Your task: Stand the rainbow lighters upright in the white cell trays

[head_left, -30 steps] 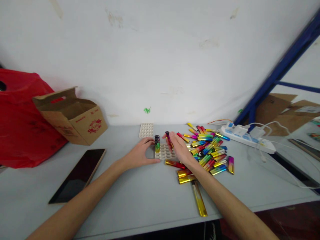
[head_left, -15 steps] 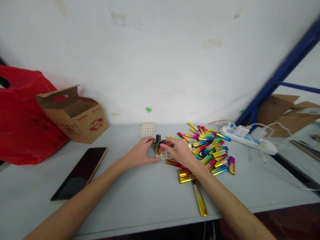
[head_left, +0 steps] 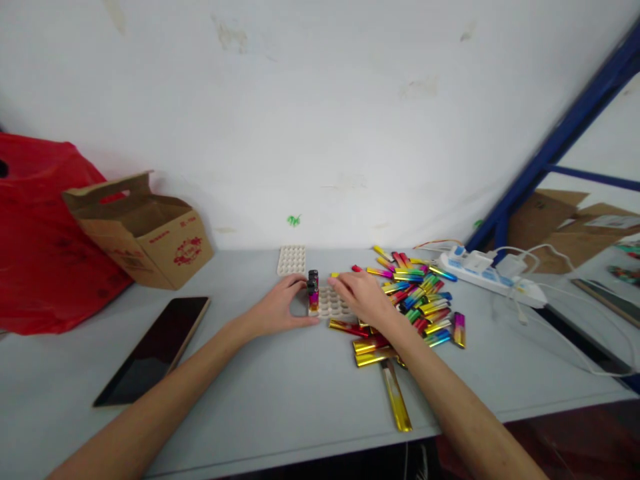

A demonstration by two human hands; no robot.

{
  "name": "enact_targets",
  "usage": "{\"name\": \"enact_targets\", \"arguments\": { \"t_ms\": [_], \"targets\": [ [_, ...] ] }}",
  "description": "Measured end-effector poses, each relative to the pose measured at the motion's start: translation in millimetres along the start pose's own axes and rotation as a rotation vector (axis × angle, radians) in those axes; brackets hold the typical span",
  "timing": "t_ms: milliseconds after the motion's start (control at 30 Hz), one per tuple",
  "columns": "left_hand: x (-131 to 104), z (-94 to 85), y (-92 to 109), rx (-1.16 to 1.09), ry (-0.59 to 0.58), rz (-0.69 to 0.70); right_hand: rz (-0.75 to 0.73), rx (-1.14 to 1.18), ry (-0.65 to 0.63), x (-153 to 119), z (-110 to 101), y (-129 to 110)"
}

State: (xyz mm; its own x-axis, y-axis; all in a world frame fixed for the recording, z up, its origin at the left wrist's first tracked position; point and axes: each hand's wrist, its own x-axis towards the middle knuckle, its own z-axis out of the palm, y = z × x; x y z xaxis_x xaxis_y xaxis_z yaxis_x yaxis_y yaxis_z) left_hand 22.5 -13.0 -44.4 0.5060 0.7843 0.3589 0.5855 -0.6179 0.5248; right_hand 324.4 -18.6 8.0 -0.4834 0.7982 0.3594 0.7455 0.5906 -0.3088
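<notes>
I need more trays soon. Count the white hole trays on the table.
2. One tray lies between the left hand and right hand, partly covered. The spare tray sits by the wall.

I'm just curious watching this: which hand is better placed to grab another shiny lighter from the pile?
Probably the right hand: it hovers at the edge of the lighter pile. The left hand rests at the white tray, away from the pile.

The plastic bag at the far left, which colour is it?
Red, plain in the head view: the bag.
</notes>
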Motion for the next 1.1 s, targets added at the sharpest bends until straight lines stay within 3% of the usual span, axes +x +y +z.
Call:
{"name": "enact_targets", "arguments": {
  "t_ms": [100, 167, 267, 367, 567, 767, 933, 1100],
  "targets": [
    [0, 0.0, 1, 0.007, -0.002, -0.012, 0.128, -0.118, 0.132, -1, -13, 41],
    [1, -0.4, 2, 0.008, -0.004, -0.016, 0.221, -0.180, 0.146, -5, -21, 67],
    [1, -1.0, 3, 0.010, -0.004, -0.016, 0.306, -0.246, 0.015, -13, -28, 95],
    [1, -0.8, 2, 0.015, -0.003, -0.013, 0.370, -0.283, -0.064, -17, -28, 103],
    [-1, 1.0, -3, 0.017, 0.017, -0.015, 0.331, -0.115, 0.172, -9, -21, 89],
    [0, 0.6, -1, 0.024, 0.017, -0.018, 0.325, 0.482, 0.399, -1, -14, 71],
    [0, -0.9, 0, 0.010, -0.007, -0.020, 0.463, 1.137, 0.431, 1, -2, 40],
    [0, -0.7, 0, 0.007, 0.000, -0.010, 0.493, 1.328, 0.378, 5, -2, 15]
  ]
}}
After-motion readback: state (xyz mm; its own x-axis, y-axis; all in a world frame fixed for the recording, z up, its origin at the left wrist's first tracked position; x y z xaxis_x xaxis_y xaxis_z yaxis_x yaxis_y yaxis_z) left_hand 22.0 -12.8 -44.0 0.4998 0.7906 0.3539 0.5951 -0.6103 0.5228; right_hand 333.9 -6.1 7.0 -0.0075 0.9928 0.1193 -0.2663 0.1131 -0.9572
